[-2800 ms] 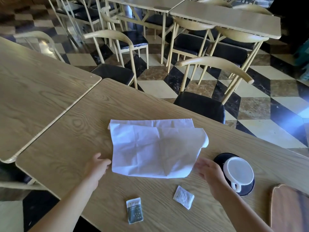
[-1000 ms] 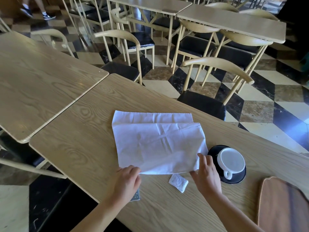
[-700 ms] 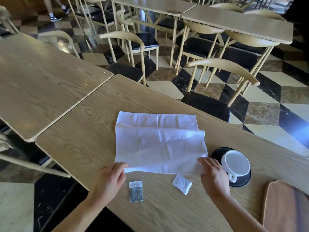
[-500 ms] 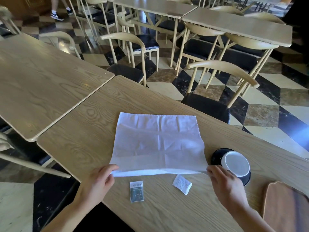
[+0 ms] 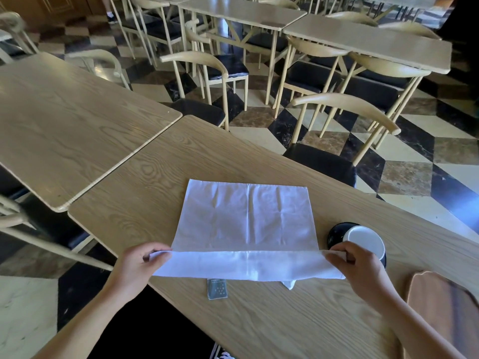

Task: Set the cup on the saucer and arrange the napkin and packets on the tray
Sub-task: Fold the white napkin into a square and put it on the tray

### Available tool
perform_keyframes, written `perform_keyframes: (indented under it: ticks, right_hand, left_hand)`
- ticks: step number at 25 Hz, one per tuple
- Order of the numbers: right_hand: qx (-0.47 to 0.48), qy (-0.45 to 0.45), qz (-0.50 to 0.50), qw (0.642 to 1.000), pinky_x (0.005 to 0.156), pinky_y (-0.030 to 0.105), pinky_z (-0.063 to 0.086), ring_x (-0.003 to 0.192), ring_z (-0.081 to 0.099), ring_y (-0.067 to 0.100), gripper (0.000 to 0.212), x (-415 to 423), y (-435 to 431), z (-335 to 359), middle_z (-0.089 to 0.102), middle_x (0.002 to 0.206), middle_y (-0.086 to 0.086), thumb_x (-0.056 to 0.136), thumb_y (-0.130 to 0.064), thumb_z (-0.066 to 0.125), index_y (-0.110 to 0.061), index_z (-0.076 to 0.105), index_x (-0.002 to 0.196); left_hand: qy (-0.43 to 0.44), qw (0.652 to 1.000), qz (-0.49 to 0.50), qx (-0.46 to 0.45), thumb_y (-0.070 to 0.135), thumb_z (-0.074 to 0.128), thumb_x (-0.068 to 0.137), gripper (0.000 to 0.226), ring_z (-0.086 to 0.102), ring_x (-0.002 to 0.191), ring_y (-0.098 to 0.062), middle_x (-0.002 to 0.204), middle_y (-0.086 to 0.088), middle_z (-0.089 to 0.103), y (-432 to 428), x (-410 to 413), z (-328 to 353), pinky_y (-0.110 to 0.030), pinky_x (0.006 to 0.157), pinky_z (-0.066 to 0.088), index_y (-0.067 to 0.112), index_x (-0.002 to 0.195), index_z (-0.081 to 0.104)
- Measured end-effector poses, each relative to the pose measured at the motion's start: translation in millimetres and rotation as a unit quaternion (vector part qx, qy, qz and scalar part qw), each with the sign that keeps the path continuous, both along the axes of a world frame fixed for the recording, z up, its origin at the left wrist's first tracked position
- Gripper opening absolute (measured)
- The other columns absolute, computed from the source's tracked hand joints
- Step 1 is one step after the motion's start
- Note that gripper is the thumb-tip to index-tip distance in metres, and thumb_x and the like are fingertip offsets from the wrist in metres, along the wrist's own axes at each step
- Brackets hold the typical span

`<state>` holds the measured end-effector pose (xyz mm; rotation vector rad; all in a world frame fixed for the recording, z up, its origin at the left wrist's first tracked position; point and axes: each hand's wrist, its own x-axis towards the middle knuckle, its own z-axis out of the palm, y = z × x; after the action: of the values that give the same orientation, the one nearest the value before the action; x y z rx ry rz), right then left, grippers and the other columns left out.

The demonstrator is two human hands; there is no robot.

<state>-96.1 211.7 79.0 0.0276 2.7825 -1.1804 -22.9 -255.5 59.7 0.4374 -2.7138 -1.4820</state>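
Napkin [image 5: 246, 218] flat on table [image 5: 155, 182], near edge lifted and folded over. Left hand [image 5: 140, 265] and right hand [image 5: 359, 268] each pinch a near corner. Cup [image 5: 368, 240] sits on saucer [image 5: 337, 231], right of napkin. Dark packet [image 5: 217, 288] and white packet [image 5: 289, 284] poke out under the fold. Tray [image 5: 440, 307] far right, bare.

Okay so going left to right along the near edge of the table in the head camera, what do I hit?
left hand → dark packet → white packet → right hand → wooden tray. The napkin spans between both hands, so it has no single place in the order.
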Motion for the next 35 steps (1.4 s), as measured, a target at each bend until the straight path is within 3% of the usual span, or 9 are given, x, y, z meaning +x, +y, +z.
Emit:
perform_keyframes:
  ticks: [3, 6, 10, 17, 21, 27, 31, 35]
  right_hand:
    - [-0.014, -0.005, -0.014, 1.0, 0.056, 0.032, 0.047, 0.063, 0.057, 0.011, 0.015, -2.4, -0.4, 0.6, 0.067, 0.07, -0.013, 0.08, -0.034, 0.076, -0.045, 0.065, 0.079]
    - [-0.014, -0.008, -0.027, 0.999, 0.056, 0.034, 0.045, 0.06, 0.056, 0.015, 0.016, -13.5, -7.4, -1.1, 0.064, 0.062, -0.01, 0.084, -0.03, 0.073, -0.038, 0.064, 0.073]
    - [0.003, -0.012, -0.053, 0.999, 0.053, 0.032, 0.041, 0.062, 0.059, 0.018, 0.021, -41.6, -13.7, -8.1, 0.065, 0.062, -0.002, 0.089, -0.024, 0.068, -0.033, 0.061, 0.072]
    - [0.031, 0.019, -0.053, 0.998, 0.054, 0.024, 0.038, 0.065, 0.058, 0.005, 0.012, -120.2, -21.5, -20.7, 0.065, 0.067, -0.009, 0.086, -0.027, 0.069, -0.029, 0.063, 0.076]
    - [0.037, -0.001, -0.07, 0.997, 0.054, 0.025, 0.039, 0.063, 0.058, 0.012, 0.014, -174.2, -34.0, -39.6, 0.065, 0.065, -0.002, 0.086, -0.029, 0.068, -0.025, 0.063, 0.074]
    - [0.082, -0.04, -0.086, 0.992, 0.062, 0.03, 0.04, 0.07, 0.059, 0.023, 0.011, -225.9, -45.1, -74.9, 0.065, 0.071, -0.003, 0.088, -0.028, 0.066, -0.022, 0.066, 0.078]
    - [0.123, -0.033, -0.086, 0.988, 0.061, 0.031, 0.042, 0.067, 0.057, 0.025, 0.014, -236.7, -44.4, -91.1, 0.063, 0.068, -0.002, 0.089, -0.029, 0.065, -0.02, 0.065, 0.078]
    - [0.127, -0.026, -0.096, 0.987, 0.062, 0.034, 0.047, 0.07, 0.059, 0.028, 0.016, -237.7, -42.0, -100.8, 0.065, 0.069, 0.0, 0.089, -0.031, 0.065, -0.017, 0.065, 0.08]
  left_hand:
    - [0.01, 0.999, 0.035, 0.018, 0.015, 0.075, 0.084, 0.019, 0.056, 0.059, -0.009, 0.071, 0.0, 0.073, 2.3, 1.9, -0.8, -0.016, 0.055, 0.04, 0.033, 0.083, 0.074]
    - [0.022, 0.994, 0.094, 0.059, 0.015, 0.075, 0.084, 0.019, 0.064, 0.064, -0.002, 0.073, 0.005, 0.075, 7.5, -5.3, -3.0, -0.011, 0.061, 0.046, 0.033, 0.083, 0.073]
    - [0.027, 0.98, 0.163, 0.114, 0.015, 0.076, 0.083, 0.009, 0.064, 0.067, -0.005, 0.068, 0.007, 0.073, 11.7, -36.9, -5.4, -0.026, 0.068, 0.05, 0.023, 0.08, 0.075]
    - [0.072, 0.979, 0.152, 0.117, 0.005, 0.073, 0.083, 0.003, 0.055, 0.059, 0.001, 0.071, -0.005, 0.067, 10.4, -125.1, -9.0, -0.009, 0.057, 0.043, 0.008, 0.085, 0.073]
    - [0.067, 0.978, 0.158, 0.121, -0.002, 0.069, 0.085, 0.008, 0.053, 0.066, -0.009, 0.075, -0.009, 0.063, 6.6, -182.4, -27.6, -0.019, 0.062, 0.042, -0.006, 0.092, 0.07]
    - [0.052, 0.985, 0.149, 0.07, -0.01, 0.068, 0.082, 0.006, 0.051, 0.051, 0.001, 0.069, -0.008, 0.058, 2.7, -238.3, -65.9, -0.009, 0.051, 0.036, -0.013, 0.087, 0.068]
    - [0.017, 0.988, 0.148, 0.039, 0.0, 0.071, 0.082, 0.004, 0.05, 0.064, -0.02, 0.072, -0.013, 0.061, -2.2, -256.8, -92.4, -0.031, 0.062, 0.041, -0.004, 0.083, 0.07]
    - [0.0, 0.989, 0.144, -0.044, 0.016, 0.075, 0.08, 0.004, 0.06, 0.067, -0.025, 0.07, -0.006, 0.068, -7.6, -265.3, -108.2, -0.037, 0.068, 0.048, 0.013, 0.08, 0.073]
